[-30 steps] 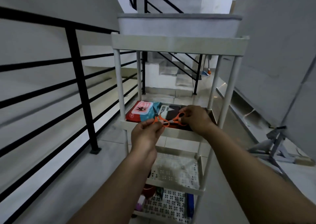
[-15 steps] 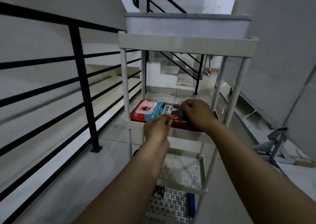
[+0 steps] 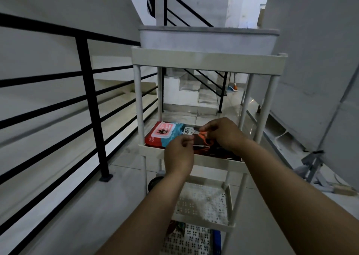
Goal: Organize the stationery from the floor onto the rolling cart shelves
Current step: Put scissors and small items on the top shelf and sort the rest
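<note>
Head view: I looked down over both forearms at a white rolling cart point(image 3: 207, 59) standing on a tiled landing.
Cart shelves: I counted a grey tub point(image 3: 207, 38) on top, a second shelf point(image 3: 151, 148) at hand level, and two perforated shelves point(image 3: 204, 204) below.
Scissors: I saw small orange-handled scissors point(image 3: 206, 138) held just above the second shelf, over a dark book point(image 3: 219, 151) lying there.
Right hand: my right hand point(image 3: 223, 134) was pinched on the scissors' handle end, fingers curled around it.
Left hand: my left hand point(image 3: 179, 155) was loosely curled at the shelf's front edge, fingertips near the blade end; I could not tell whether they touched it.
Other items: a red and blue wipes pack point(image 3: 163, 135) lay flat on the left of the second shelf, beside the book.
Bottom shelf: I made out a blue item point(image 3: 216, 239) along the right edge; too dim to name.
Surroundings: a black railing point(image 3: 87, 91) ran along my left.
</note>
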